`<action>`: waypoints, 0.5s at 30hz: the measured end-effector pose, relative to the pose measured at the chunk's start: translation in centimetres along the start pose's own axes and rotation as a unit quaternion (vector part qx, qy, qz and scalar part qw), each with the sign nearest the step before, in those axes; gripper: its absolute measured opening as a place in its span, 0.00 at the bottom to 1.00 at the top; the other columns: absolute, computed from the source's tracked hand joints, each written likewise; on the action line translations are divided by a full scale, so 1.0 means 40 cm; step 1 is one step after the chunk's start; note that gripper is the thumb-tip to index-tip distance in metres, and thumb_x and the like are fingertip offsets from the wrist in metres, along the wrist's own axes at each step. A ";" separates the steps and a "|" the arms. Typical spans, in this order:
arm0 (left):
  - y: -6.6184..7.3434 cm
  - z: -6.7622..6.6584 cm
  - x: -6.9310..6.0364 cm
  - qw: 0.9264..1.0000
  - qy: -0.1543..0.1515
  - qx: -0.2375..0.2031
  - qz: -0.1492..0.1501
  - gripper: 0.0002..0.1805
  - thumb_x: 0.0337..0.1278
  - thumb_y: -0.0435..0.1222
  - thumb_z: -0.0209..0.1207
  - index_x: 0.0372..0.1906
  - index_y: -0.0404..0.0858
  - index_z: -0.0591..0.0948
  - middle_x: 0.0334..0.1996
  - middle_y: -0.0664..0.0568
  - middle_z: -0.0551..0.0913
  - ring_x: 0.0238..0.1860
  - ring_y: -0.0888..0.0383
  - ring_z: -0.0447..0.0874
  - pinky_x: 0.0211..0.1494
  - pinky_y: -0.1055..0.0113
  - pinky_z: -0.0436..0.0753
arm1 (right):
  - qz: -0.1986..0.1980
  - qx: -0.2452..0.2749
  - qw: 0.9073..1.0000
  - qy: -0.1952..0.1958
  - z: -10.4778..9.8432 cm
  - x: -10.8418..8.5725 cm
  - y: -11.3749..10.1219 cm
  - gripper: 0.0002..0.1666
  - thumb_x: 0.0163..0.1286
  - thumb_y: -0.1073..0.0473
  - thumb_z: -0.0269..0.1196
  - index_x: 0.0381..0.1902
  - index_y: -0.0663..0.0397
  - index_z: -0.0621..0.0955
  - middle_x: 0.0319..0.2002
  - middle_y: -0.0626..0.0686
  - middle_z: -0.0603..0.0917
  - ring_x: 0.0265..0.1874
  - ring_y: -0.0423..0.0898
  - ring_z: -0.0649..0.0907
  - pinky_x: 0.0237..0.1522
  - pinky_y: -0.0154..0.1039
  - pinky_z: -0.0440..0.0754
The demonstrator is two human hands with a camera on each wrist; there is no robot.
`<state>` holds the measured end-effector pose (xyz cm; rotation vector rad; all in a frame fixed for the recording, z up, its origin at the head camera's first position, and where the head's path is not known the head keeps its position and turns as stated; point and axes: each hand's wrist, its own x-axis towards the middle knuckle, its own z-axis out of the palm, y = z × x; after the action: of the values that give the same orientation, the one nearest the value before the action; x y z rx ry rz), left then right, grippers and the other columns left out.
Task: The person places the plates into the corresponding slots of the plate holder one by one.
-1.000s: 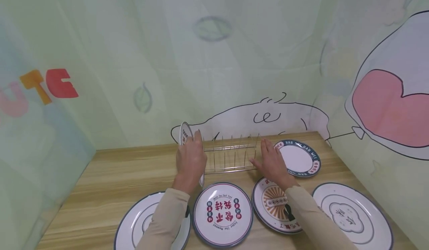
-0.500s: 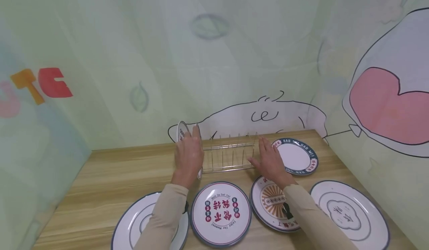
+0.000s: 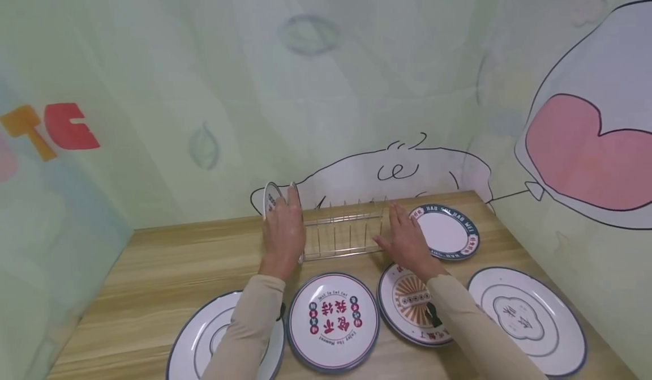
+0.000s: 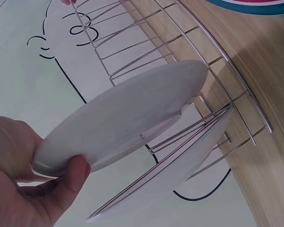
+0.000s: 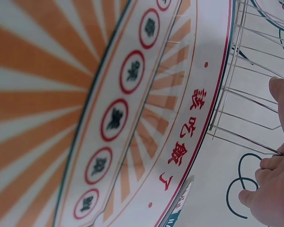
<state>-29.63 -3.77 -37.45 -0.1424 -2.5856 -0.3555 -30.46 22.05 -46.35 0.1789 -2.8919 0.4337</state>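
Observation:
My left hand (image 3: pixel 284 233) pinches the rim of a plate (image 4: pixel 123 113) between thumb and fingers, at the left end of the wire rack (image 3: pixel 343 252). This plate is on edge, its far side among the wires in the left wrist view. Beside it another plate (image 4: pixel 165 175), with a red line near its rim, stands tilted at the rack's end; its printed face (image 3: pixel 271 197) shows left of the hand. My right hand (image 3: pixel 410 244) touches the rack's right end, fingers extended and thumb apart, and in the right wrist view (image 5: pixel 274 175) its fingertips meet the end wires.
In front lie a large ringed plate (image 3: pixel 191 340), a plate with red characters (image 3: pixel 333 323), an orange-rayed plate (image 3: pixel 407 303) and a large plate with a flower outline (image 3: pixel 545 329). A blue-rimmed plate (image 3: pixel 443 230) lies right of the rack. Printed cloth (image 3: pixel 204 85) hangs behind.
The plate in my left hand has come down, its lower edge now level with the rack's front wire. My right hand stays at the rack's right end. The head view has shifted slightly.

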 end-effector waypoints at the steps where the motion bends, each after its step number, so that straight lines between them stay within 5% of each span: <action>1: 0.000 0.002 0.001 1.000 0.000 -0.002 -0.001 0.32 0.60 0.25 0.60 0.70 0.33 0.68 0.43 0.30 0.83 0.27 0.41 0.86 0.23 0.59 0.87 | 0.000 0.000 1.000 0.000 0.000 0.001 0.000 0.53 0.72 0.40 0.59 0.77 0.68 0.51 0.78 0.67 0.53 0.78 0.63 0.57 0.77 0.61 0.54; 15: -0.009 0.024 0.007 0.999 -0.025 -0.025 -0.013 0.35 0.61 0.24 0.59 0.73 0.35 0.63 0.49 0.28 0.81 0.37 0.34 0.87 0.31 0.53 0.89 | 0.003 0.001 1.000 -0.001 0.000 0.002 -0.002 0.52 0.73 0.40 0.59 0.77 0.68 0.51 0.78 0.67 0.54 0.78 0.62 0.57 0.77 0.60 0.54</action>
<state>-30.39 -3.85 -38.18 -0.1372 -2.6319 -0.4313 -30.53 21.98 -46.31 0.1706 -2.8958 0.4368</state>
